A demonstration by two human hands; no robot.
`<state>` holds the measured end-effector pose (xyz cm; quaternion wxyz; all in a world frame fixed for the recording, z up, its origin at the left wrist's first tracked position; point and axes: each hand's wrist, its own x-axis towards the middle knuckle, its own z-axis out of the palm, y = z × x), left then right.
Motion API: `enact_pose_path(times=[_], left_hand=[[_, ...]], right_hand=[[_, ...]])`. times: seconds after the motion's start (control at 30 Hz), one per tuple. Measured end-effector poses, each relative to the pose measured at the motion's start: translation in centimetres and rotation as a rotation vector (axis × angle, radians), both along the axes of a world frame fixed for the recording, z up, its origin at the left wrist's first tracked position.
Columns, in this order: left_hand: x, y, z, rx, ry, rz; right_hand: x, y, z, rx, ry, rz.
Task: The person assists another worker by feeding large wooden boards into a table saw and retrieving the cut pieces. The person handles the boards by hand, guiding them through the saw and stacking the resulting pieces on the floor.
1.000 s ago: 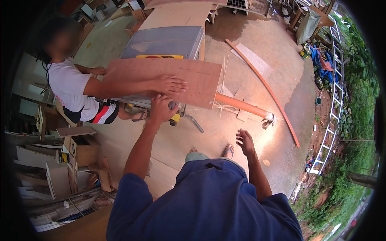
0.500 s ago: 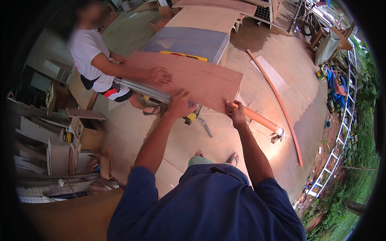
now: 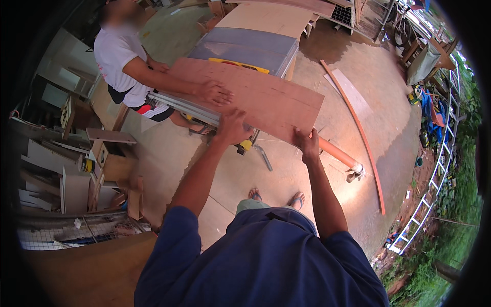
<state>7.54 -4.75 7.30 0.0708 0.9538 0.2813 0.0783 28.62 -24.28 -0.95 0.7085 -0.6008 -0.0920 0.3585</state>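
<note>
A reddish-brown plywood board lies across the grey saw table, its right end jutting past the table. My left hand grips the board's near edge, fingers resting on top. Close to the near right corner, my right hand pinches the board with the thumb above; its other fingers are mostly hidden underneath. A co-worker in a white shirt stands at the left, one hand flat on the board and the other by its far left end. A yellow-edged strip runs along the board's far side.
Beyond the right corner an orange pipe slants down. A long orange-brown strip and a pale panel lie on the concrete floor. Stacked boards and cabinet parts fill the left. A white ladder borders greenery at right.
The board has slid a little to the right, and both my hands have gone with it. The co-worker's hand on top has shifted right too. My view has turned slightly.
</note>
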Motion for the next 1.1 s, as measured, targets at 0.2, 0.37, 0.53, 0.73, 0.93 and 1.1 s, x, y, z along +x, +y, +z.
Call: enact_pose_path(times=[0.2, 0.37, 0.53, 0.73, 0.93, 1.1], left_hand=[[-0.1, -0.1, 0.3, 0.053, -0.052, -0.058], [-0.3, 0.4, -0.8, 0.031, -0.088, -0.082], [-0.7, 0.0, -0.6, 0.059, -0.131, -0.096], [-0.7, -0.4, 0.1, 0.064, -0.141, -0.092], [-0.8, -0.2, 0.1, 0.066, -0.16, -0.109], [-0.6, -0.3, 0.2, 0.066, -0.193, -0.129]], right_hand=[[0.3, -3.9, 1.1, 0.071, 0.368, 0.089], [-1.3, -7.4, -0.1, 0.325, 0.532, -0.005], [-4.0, -7.9, -0.9, 0.547, 0.731, -0.136], [-4.8, -6.3, -0.6, 0.549, 0.81, -0.152], [-4.8, -5.6, -0.3, 0.515, 0.741, -0.252], [-4.7, -5.1, -1.0, 0.535, 0.729, -0.269]])
